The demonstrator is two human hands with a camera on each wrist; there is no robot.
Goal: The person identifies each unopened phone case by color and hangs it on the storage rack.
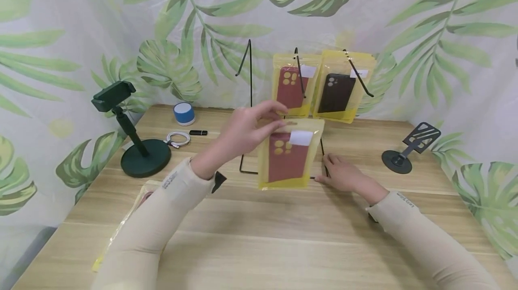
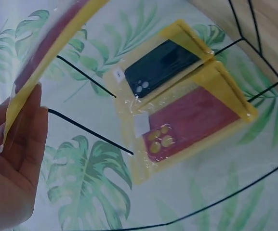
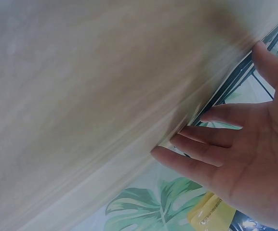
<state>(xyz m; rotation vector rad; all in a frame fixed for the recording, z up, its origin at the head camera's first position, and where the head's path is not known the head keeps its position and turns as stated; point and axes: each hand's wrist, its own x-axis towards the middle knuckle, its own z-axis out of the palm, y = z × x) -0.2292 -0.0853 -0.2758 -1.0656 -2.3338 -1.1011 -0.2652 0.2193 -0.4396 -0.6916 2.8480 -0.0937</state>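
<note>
Red-case pouch [image 1: 288, 157] hanging from left hand [image 1: 247, 130], fingers pinching top edge near rack hooks; right hand [image 1: 344, 173], fingers straight, pressing wire rack [image 1: 251, 101] base, steadying it.

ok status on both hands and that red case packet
Left hand pinches the red case packet by its top, held up before the wire rack. Right hand flat on the rack's base wire. Two packets already hanging; nothing blocking.

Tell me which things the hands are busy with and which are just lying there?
Busy with: left hand pinches a red case packet by its top; right hand rests on the wire rack, where a red packet and a black packet hang.

Lying about: green phone stand, blue speaker, white cable, black stand.
</note>
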